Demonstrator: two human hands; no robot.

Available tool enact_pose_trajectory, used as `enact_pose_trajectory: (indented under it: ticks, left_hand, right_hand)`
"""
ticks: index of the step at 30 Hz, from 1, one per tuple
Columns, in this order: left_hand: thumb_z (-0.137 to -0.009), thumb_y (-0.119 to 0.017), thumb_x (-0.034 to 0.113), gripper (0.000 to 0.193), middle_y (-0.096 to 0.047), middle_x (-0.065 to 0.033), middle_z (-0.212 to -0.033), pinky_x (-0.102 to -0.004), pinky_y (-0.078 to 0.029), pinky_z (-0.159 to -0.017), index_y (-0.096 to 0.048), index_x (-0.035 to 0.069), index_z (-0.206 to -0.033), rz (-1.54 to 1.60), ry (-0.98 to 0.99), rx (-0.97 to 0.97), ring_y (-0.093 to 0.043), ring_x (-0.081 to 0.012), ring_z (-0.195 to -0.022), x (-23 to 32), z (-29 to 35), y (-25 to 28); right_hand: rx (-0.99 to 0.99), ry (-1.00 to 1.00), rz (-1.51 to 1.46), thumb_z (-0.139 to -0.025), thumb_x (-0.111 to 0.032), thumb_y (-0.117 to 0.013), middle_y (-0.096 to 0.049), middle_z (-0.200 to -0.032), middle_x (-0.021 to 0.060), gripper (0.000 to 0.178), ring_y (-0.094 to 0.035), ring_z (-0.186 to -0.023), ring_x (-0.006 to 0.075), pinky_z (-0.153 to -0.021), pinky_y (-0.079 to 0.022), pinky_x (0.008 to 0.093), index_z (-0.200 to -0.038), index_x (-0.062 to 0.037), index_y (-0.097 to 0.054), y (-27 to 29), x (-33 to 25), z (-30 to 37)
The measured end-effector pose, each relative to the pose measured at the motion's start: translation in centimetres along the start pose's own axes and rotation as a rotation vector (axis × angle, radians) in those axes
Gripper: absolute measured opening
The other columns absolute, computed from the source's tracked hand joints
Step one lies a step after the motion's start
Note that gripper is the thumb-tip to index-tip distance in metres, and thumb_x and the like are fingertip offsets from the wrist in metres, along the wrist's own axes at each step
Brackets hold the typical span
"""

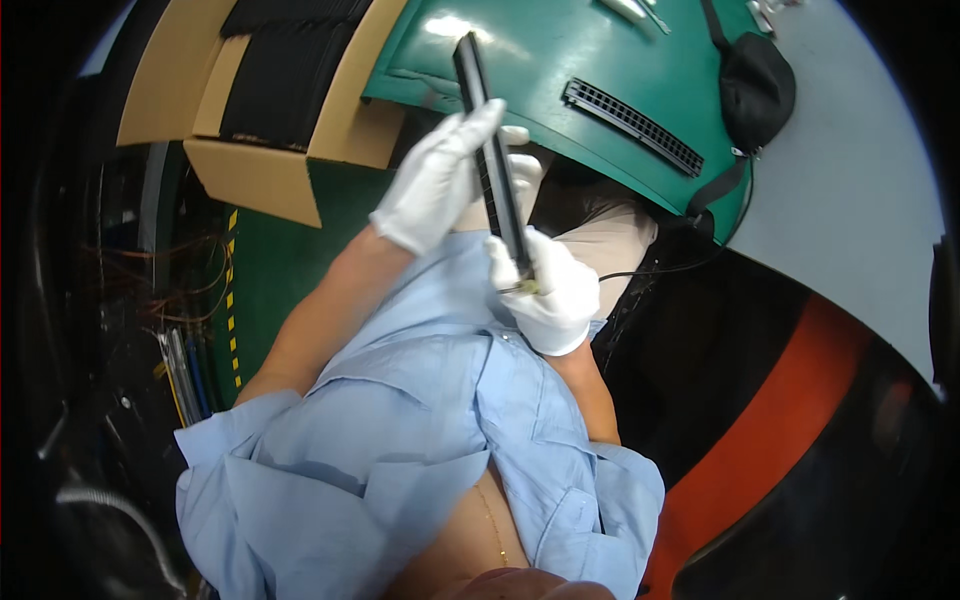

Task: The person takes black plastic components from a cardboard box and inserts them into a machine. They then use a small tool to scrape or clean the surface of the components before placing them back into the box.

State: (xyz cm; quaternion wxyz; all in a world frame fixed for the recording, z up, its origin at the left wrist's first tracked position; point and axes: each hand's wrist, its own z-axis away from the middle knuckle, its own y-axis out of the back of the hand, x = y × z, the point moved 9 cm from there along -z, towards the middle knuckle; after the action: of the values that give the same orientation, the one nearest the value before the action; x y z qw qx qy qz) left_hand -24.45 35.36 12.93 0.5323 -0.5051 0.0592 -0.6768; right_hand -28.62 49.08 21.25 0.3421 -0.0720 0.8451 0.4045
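A long, narrow black plastic strip is held tilted in front of my body, its far end reaching over the green table. My left hand, in a white glove, is around the strip's middle, with fingertips showing past its right side. My right hand, also white-gloved, grips the near end between thumb and fingers. A small yellowish-green bit shows at that end; what it is I cannot make out. On the table to the right lies a similar black strip with rows of slots.
An open cardboard box with black pieces inside stands at the far left, against the green table. A black pouch with a strap lies at the right, over the table's edge. A thin black cable runs below it.
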Motion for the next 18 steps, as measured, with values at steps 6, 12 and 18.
enact_pose_trajectory:
  ticks: [6, 12, 18]
  left_hand:
    - [-0.1, -0.06, 0.041, 0.043, -0.05, 0.0016, -0.066, -0.0243, -0.042, -0.047, -0.06, 0.0, -0.114, -0.173, 0.076, 0.151, -0.049, -0.0082, -0.05, -2.6, -0.5, 1.5]
    - [-0.1, -0.057, 0.047, 0.047, -0.047, 0.0025, -0.06, -0.022, -0.037, -0.039, -0.061, 0.002, -0.11, -0.307, 0.179, 0.092, -0.045, -0.0059, -0.043, -4.7, 0.2, 1.6]
    - [-0.099, -0.061, 0.043, 0.04, -0.046, 0.0037, -0.056, -0.0214, -0.036, -0.035, -0.059, 0.003, -0.103, -0.254, 0.2, 0.015, -0.043, -0.0059, -0.039, -5.3, 0.0, 0.9]
  right_hand:
    - [-0.301, -0.113, -0.172, -0.086, -0.032, -0.075, -0.069, -0.084, 0.0121, 0.047, -0.069, -0.064, 0.0278, -0.06, -0.054, 0.0343, -0.118, -0.0032, -0.056, -1.3, 1.1, 1.9]
    - [-0.149, 0.052, -0.073, -0.082, -0.008, -0.072, -0.064, -0.084, 0.0086, 0.014, -0.062, -0.066, 0.026, -0.058, -0.05, 0.0353, -0.093, -0.0079, -0.064, -1.2, 2.1, -0.5]
    - [-0.227, 0.159, 0.041, -0.078, -0.008, -0.08, -0.068, -0.085, 0.0066, 0.023, -0.066, -0.065, 0.0243, -0.058, -0.052, 0.0329, -0.097, -0.0085, -0.067, -1.9, 1.8, -0.1]
